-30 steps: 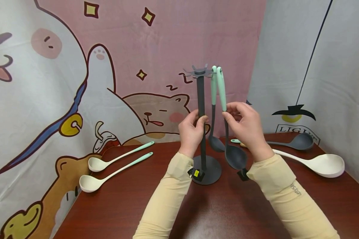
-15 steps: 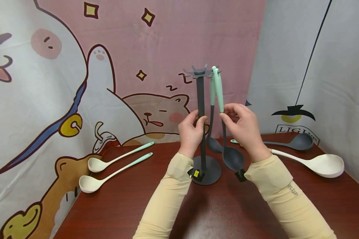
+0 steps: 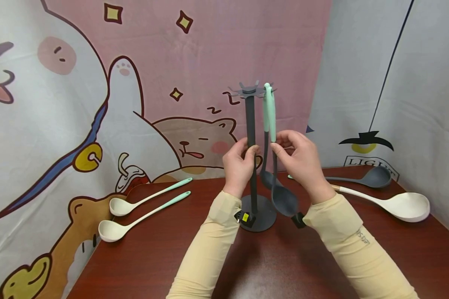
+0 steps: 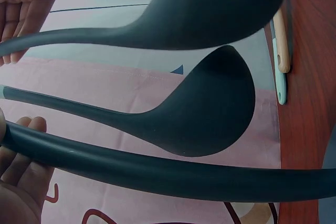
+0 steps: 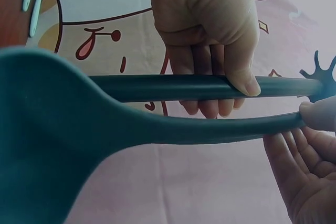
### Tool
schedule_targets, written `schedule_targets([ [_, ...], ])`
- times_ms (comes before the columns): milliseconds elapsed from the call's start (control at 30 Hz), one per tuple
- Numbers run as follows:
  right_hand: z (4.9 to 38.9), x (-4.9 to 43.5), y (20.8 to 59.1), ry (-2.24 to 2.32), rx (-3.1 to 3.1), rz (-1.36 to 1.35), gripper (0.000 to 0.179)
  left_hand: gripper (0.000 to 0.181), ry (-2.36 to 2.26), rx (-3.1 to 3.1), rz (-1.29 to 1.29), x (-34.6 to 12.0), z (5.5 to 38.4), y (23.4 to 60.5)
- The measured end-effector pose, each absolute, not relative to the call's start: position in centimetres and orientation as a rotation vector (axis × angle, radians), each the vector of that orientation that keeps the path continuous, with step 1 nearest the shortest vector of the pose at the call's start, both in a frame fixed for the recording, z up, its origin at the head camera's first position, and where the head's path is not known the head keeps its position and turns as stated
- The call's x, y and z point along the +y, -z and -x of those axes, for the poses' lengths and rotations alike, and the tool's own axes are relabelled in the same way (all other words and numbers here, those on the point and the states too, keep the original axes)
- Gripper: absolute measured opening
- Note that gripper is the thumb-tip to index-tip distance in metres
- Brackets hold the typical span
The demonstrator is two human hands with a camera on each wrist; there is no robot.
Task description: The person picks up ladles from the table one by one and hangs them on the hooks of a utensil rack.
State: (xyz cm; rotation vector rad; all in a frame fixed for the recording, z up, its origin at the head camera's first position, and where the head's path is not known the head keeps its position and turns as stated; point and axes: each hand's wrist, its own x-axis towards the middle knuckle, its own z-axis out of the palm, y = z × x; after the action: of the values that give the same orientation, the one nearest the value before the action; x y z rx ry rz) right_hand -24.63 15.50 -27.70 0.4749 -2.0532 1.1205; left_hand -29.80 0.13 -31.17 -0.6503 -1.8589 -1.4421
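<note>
My left hand grips the upright dark grey pole of a utensil stand, thumb in front. My right hand pinches a ladle just below its mint green handle, thumb against fingers. That ladle hangs bowl down, its handle top at the stand's hooked crown. Behind it a second grey ladle with a mint handle hangs from the crown, partly covered in the head view. Seen from the right wrist, the held ladle's neck runs close beside the pole.
Two white ladles with mint handles, one nearer and one farther, lie at the table's left. On the right lie a dark grey ladle and a large white ladle. The stand's round base rests on the brown table.
My right hand has moved left with the ladle, bringing its handle top in to the crown, overlapping the hanging ladle's handle. My left hand stays on the pole.
</note>
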Motion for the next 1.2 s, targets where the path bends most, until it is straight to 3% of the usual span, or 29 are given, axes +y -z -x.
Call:
schedule_targets([
  [1200, 25.01, 15.59, 28.40, -1.143, -2.130, -0.505, 0.023, 0.011, 1.482, -1.869, 0.650, 0.14, 29.71, 31.04],
])
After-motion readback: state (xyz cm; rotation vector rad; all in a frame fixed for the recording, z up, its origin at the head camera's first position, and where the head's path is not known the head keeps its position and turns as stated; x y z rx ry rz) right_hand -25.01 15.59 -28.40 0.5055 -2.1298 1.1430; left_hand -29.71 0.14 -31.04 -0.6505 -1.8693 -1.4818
